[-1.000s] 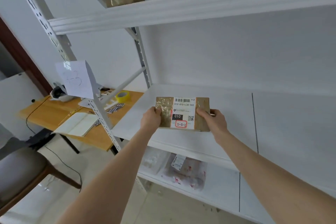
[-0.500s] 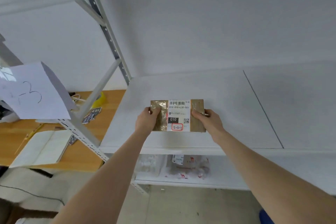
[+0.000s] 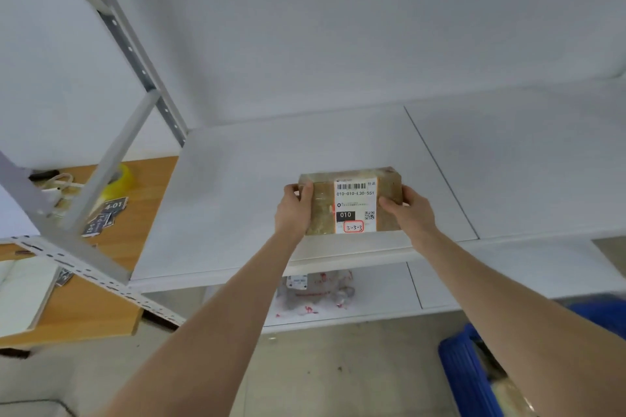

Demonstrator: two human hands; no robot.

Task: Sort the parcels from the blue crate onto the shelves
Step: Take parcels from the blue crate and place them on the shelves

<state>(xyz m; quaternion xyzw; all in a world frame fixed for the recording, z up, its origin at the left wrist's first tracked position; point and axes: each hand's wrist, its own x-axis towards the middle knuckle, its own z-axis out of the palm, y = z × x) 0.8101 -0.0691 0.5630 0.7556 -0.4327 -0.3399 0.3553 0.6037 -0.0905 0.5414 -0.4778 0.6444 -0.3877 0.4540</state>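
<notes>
Head view, the only one you have: the parcel (image 3: 352, 203) is between your two hands over the white shelf (image 3: 237, 200), near its front edge. Whether its underside touches the board cannot be told. Your left hand (image 3: 294, 210) grips the left short end with the thumb on top, and your right hand (image 3: 411, 213) grips the right short end the same way.

By my judgement this parcel is about to be set down and is not yet let go. A bagged parcel (image 3: 315, 294) lies on the shelf below. The blue crate (image 3: 464, 372) stands on the floor at lower right with what looks like more inside, so sorting probably remains.

The parcel's long axis runs left to right, along the shelf's front edge. Its label (image 3: 355, 205) faces up at you and reads upright, with the barcode on the far side and the red-boxed "3-3-3" on the near side.
</notes>
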